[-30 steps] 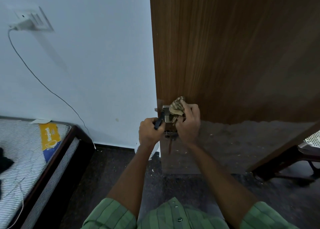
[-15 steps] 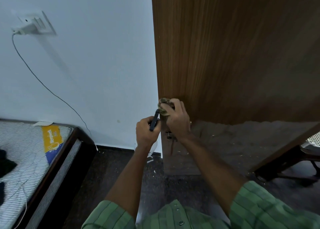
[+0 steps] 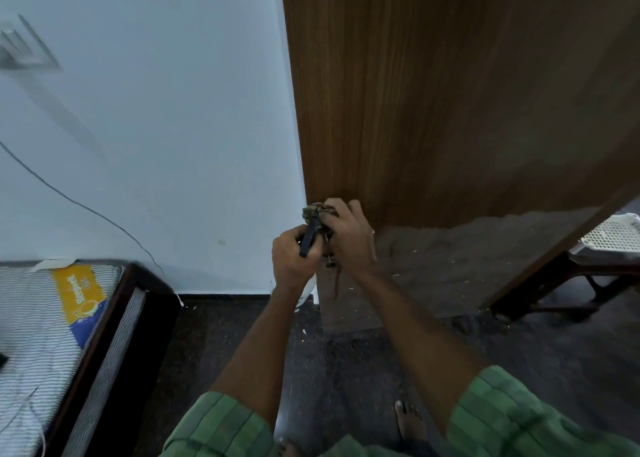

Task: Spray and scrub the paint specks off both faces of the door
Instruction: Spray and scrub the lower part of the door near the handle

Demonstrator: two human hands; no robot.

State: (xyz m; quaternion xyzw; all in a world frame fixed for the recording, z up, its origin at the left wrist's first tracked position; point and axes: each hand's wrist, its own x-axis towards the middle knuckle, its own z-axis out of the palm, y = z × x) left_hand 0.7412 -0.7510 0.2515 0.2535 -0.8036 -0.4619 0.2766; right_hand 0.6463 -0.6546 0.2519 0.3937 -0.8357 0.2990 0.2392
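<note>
The brown wooden door [image 3: 433, 103] stands ajar in front of me; its lower part is dull grey and dotted with pale specks. My right hand [image 3: 349, 238] grips a crumpled patterned cloth [image 3: 313, 211] and presses it against the door's left edge at the lock. My left hand [image 3: 292, 256] is curled round a thin dark tool [image 3: 309, 237] that points up at the cloth. The lock itself is mostly hidden behind both hands; small keys [image 3: 329, 261] hang just below them.
A white wall [image 3: 156, 127] with a hanging black cable [image 3: 86, 207] is at left. A bed with a striped mattress [image 3: 38, 325] fills the lower left. A white perforated basket [image 3: 613, 235] sits on a dark wooden seat at right. The floor is dark and my bare feet show.
My right hand slid the cloth left, from the lock face to the door's very edge. My left hand stayed low beside it with the dark tool. The view shifted slightly.
</note>
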